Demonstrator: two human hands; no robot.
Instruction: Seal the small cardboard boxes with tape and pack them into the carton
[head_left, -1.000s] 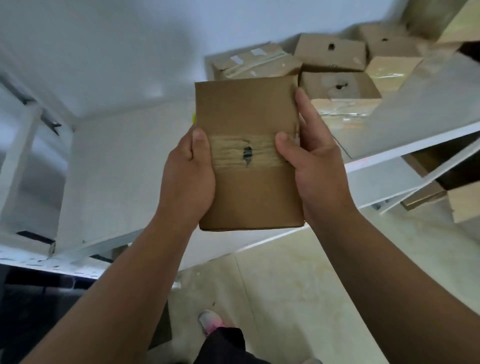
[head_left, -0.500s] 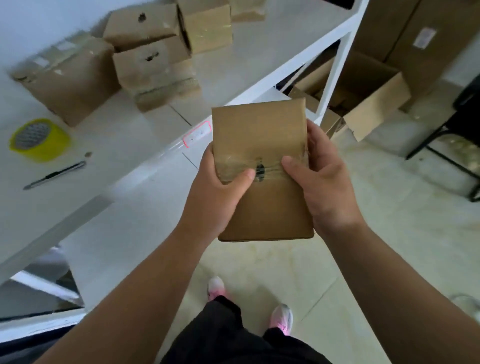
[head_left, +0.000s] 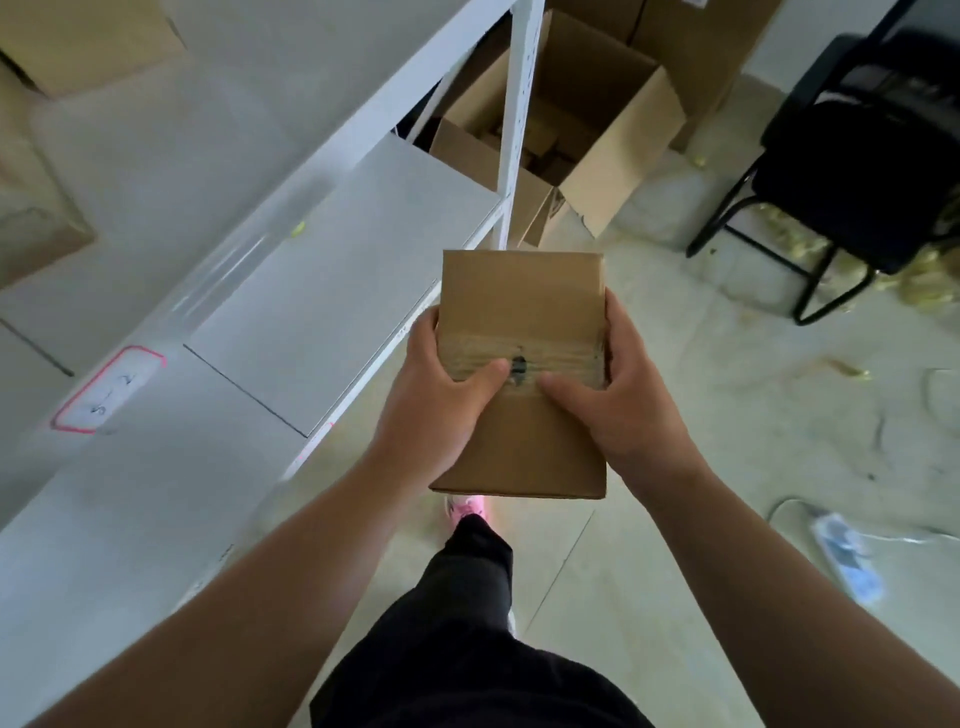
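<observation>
Small box (head_left: 522, 296): sealed, held in the air between both grips, long axis pointing forward.
Left grip (head_left: 441, 410): curled round left edge, thumb on tape (head_left: 561, 353).
Right grip (head_left: 618, 410): same, right edge.
Carton (head_left: 623, 145): open, ahead, slightly right of grips.

Both forearms extended forward; left hand (head_left: 441, 400) and right hand (head_left: 621, 408) grip small box (head_left: 519, 296) sides, thumbs across top.

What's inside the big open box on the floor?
The carton seems to hold blurry brown small boxes. The shelf post and the carton's near wall hide the rest.
</observation>
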